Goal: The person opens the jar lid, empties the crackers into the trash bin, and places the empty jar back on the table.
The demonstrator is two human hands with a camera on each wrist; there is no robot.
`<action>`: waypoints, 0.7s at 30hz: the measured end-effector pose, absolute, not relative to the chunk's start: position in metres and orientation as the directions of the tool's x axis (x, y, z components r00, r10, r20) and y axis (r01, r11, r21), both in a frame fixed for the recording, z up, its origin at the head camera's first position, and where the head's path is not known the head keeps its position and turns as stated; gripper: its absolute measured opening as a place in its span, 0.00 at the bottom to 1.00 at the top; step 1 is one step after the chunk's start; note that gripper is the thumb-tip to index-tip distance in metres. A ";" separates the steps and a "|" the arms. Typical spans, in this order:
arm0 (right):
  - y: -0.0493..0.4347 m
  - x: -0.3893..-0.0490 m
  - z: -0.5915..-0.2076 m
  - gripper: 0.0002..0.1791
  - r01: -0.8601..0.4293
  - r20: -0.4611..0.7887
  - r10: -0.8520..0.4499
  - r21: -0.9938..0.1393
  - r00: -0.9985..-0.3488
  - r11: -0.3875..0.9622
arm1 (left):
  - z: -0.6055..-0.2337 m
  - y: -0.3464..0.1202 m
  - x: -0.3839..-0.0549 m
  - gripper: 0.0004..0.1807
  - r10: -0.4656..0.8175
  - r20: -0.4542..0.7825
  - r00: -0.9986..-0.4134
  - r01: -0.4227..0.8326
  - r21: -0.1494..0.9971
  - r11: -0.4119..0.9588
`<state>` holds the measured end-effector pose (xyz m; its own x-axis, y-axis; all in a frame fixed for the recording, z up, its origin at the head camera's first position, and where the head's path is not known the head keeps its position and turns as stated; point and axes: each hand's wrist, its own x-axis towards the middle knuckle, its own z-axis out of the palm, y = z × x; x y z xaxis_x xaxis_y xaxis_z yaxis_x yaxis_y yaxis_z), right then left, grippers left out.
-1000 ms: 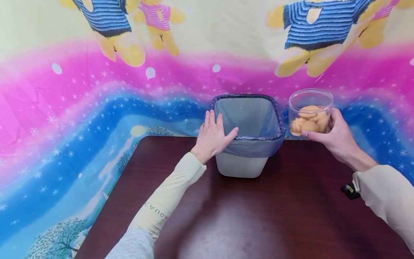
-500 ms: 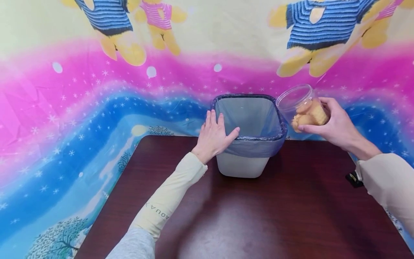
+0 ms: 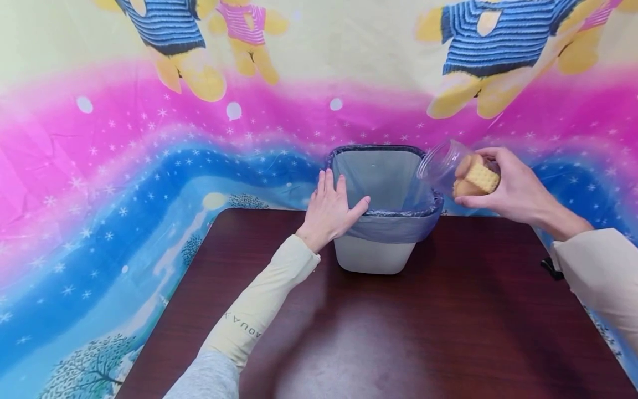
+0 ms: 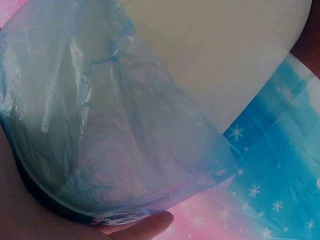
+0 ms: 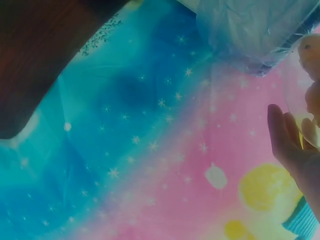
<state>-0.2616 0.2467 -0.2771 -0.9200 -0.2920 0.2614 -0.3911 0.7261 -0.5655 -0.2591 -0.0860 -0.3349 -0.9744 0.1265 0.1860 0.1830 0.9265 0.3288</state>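
A white bin (image 3: 374, 255) lined with a bluish plastic bag (image 3: 394, 228) stands on the table. My left hand (image 3: 329, 213) rests on the bin's left rim with its fingers straight. The bag-covered rim (image 4: 75, 212) lies against that hand in the left wrist view. With my right hand (image 3: 518, 185) I grip a clear plastic jar (image 3: 441, 163) by its base end. The jar is tilted left, its mouth over the bin's right rim. Several cookies (image 3: 476, 176) sit inside near the base. At the right wrist view's edge, my right hand (image 5: 290, 150) and the cookies (image 5: 311, 55) show partly.
The dark brown table (image 3: 379, 332) spreads in front of the bin. Right behind it hangs a cloth backdrop (image 3: 279, 122) printed with bears and snowflakes.
My right hand has tipped the jar from upright to a leftward tilt, bringing its mouth to the bin's right rim. The cookies have shifted inside it. My left hand has stayed put.
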 end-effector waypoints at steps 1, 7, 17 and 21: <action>0.246 -0.262 -0.276 0.49 -0.400 0.264 -0.302 -0.558 -0.916 0.727 | -0.335 -0.086 -0.259 0.50 0.127 0.188 -0.974 0.184 0.327 0.927; 0.241 -0.262 -0.270 0.52 -0.438 0.277 -0.342 -0.483 -0.898 0.758 | -0.335 -0.086 -0.259 0.50 0.133 0.189 -0.973 0.189 0.325 0.927; 0.232 -0.265 -0.266 0.53 -0.492 0.294 -0.403 -0.367 -0.866 0.789 | -0.335 -0.087 -0.259 0.50 0.136 0.178 -0.975 0.190 0.341 0.921; 0.230 -0.267 -0.264 0.53 -0.532 0.320 -0.439 -0.325 -0.840 0.782 | -0.335 -0.087 -0.259 0.50 0.133 0.176 -0.975 0.187 0.338 0.923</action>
<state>-0.2671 0.2304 -0.2637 -0.8397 -0.4390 0.3196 -0.5324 0.7815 -0.3253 -0.2585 -0.0866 -0.3348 -0.9753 0.1326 0.1764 0.1865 0.9226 0.3377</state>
